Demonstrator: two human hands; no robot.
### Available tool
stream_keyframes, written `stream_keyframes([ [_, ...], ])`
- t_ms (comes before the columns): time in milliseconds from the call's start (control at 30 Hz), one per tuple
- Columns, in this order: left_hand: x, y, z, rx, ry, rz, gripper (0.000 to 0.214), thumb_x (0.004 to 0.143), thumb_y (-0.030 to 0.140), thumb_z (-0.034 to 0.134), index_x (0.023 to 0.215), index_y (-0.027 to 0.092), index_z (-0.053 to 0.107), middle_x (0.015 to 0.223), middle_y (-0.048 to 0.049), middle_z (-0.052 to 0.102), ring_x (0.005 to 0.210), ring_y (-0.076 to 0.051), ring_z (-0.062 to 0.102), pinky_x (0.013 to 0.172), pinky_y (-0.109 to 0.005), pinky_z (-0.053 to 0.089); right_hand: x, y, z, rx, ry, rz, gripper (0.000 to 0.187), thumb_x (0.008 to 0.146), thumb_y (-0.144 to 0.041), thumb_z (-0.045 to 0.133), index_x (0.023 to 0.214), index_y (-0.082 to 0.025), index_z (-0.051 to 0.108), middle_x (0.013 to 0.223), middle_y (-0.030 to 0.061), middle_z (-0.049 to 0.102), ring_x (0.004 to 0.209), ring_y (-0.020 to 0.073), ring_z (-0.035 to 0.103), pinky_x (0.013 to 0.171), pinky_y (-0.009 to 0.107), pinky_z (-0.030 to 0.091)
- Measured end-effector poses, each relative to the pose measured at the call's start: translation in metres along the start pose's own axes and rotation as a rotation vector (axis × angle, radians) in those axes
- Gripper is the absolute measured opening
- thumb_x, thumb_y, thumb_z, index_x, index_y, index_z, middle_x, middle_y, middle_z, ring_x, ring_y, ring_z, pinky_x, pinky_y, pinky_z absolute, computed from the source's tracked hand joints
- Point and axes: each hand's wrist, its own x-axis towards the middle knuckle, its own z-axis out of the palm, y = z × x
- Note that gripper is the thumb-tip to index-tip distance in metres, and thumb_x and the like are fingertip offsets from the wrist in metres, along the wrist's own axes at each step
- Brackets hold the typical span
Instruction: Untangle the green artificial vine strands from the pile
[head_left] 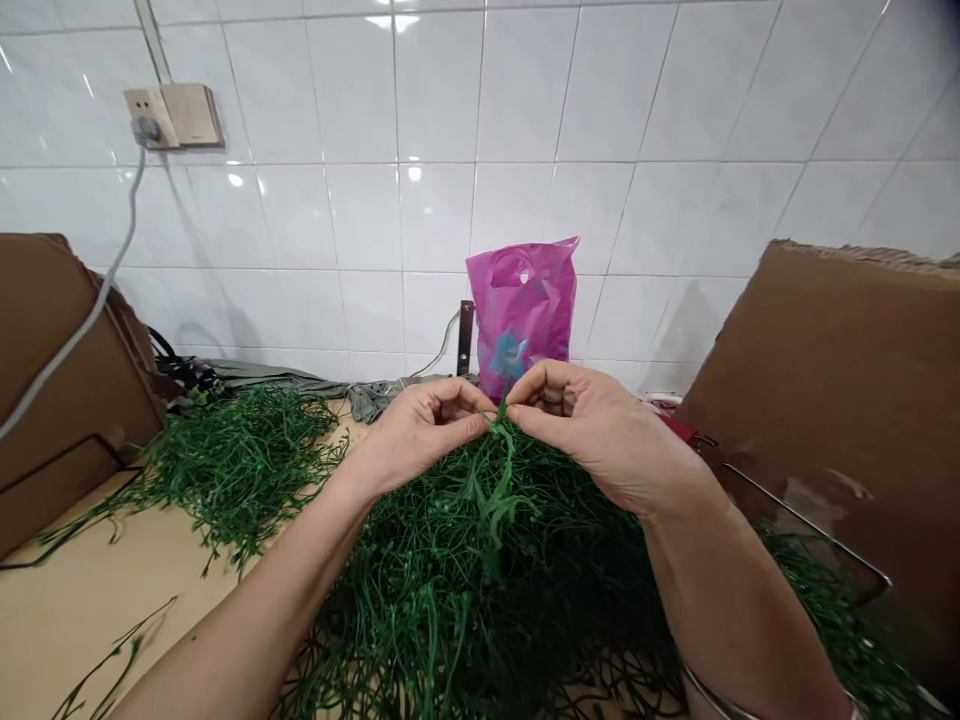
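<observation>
My left hand and my right hand meet fingertip to fingertip above a big heap of green plastic grass stems. Both pinch the top of one green sprig, which hangs down between them with its thin leaves spread. The fingers of each hand are curled and pressed together on the sprig's upper end. A metal bangle sits on my right wrist.
A second pile of green stems lies on the light wooden table at left. A pink plastic bag stands against the white tiled wall. Brown cardboard boxes flank the scene at left and right. A grey cable hangs from a wall socket.
</observation>
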Motion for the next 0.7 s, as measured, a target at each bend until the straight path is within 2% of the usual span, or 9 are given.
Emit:
stream_keyframes([
  [167, -0.001, 0.001, -0.001, 0.207, 0.025, 0.039, 0.009, 0.086, 0.027, 0.061, 0.087, 0.017, 0.062, 0.073, 0.0033, 0.057, 0.068, -0.011, 0.047, 0.065, -0.025, 0.036, 0.005, 0.009, 0.008, 0.02, -0.022, 0.003, 0.008, 0.067, -0.018, 0.058, 0.075, -0.021, 0.056, 0.065, -0.0057, 0.05, 0.062, 0.0111, 0.043, 0.057, 0.027, 0.032],
  [333, -0.004, 0.004, -0.005, 0.427, 0.0, 0.094, 0.013, 0.091, 0.029, 0.058, 0.086, 0.019, 0.063, 0.072, 0.0041, 0.055, 0.066, -0.011, 0.044, 0.064, -0.025, 0.034, 0.01, 0.012, 0.016, -0.071, -0.074, -0.092, 0.013, 0.066, -0.014, 0.048, 0.074, -0.022, 0.056, 0.063, -0.0057, 0.048, 0.058, 0.0108, 0.04, 0.055, 0.027, 0.031],
  [433, -0.002, 0.003, -0.011, 0.383, -0.054, 0.077, 0.013, 0.09, 0.03, 0.06, 0.087, 0.018, 0.063, 0.073, 0.0038, 0.055, 0.067, -0.011, 0.045, 0.064, -0.025, 0.034, 0.015, 0.019, 0.009, -0.048, -0.035, -0.132, 0.015, 0.066, -0.013, 0.048, 0.074, -0.022, 0.057, 0.061, -0.0049, 0.053, 0.057, 0.0116, 0.046, 0.057, 0.028, 0.037],
  [500, 0.0, 0.001, -0.016, 0.308, -0.043, 0.048, 0.014, 0.088, 0.031, 0.062, 0.087, 0.017, 0.063, 0.072, 0.0035, 0.054, 0.067, -0.011, 0.044, 0.063, -0.025, 0.034, 0.018, 0.026, -0.005, 0.032, 0.069, -0.142, 0.015, 0.066, -0.013, 0.05, 0.074, -0.023, 0.058, 0.06, -0.0041, 0.057, 0.06, 0.0128, 0.053, 0.064, 0.03, 0.044],
  [567, 0.002, -0.002, -0.019, 0.22, 0.026, 0.023, 0.015, 0.086, 0.031, 0.064, 0.085, 0.017, 0.063, 0.072, 0.0031, 0.053, 0.067, -0.011, 0.044, 0.063, -0.026, 0.033, 0.019, 0.032, -0.024, 0.076, 0.205, -0.14, 0.016, 0.066, -0.015, 0.055, 0.079, -0.023, 0.059, 0.067, -0.0022, 0.062, 0.067, 0.0148, 0.06, 0.072, 0.032, 0.048],
  [633, 0.004, -0.005, -0.02, 0.105, 0.079, 0.012, 0.015, 0.084, 0.031, 0.066, 0.085, 0.016, 0.063, 0.074, 0.0025, 0.055, 0.069, -0.011, 0.046, 0.065, -0.026, 0.035, 0.016, 0.033, -0.04, 0.025, 0.256, -0.105, 0.018, 0.068, -0.018, 0.061, 0.085, -0.022, 0.063, 0.081, 0.0018, 0.068, 0.078, 0.0174, 0.064, 0.077, 0.034, 0.049],
  [700, 0.006, -0.009, -0.018, -0.007, 0.1, -0.005, 0.017, 0.083, 0.032, 0.068, 0.086, 0.017, 0.064, 0.076, 0.002, 0.058, 0.071, -0.011, 0.049, 0.068, -0.025, 0.038, 0.011, 0.028, -0.047, -0.14, 0.245, -0.033, 0.021, 0.071, -0.021, 0.063, 0.092, -0.022, 0.067, 0.086, 0.0035, 0.069, 0.074, 0.0177, 0.061, 0.07, 0.034, 0.047],
])
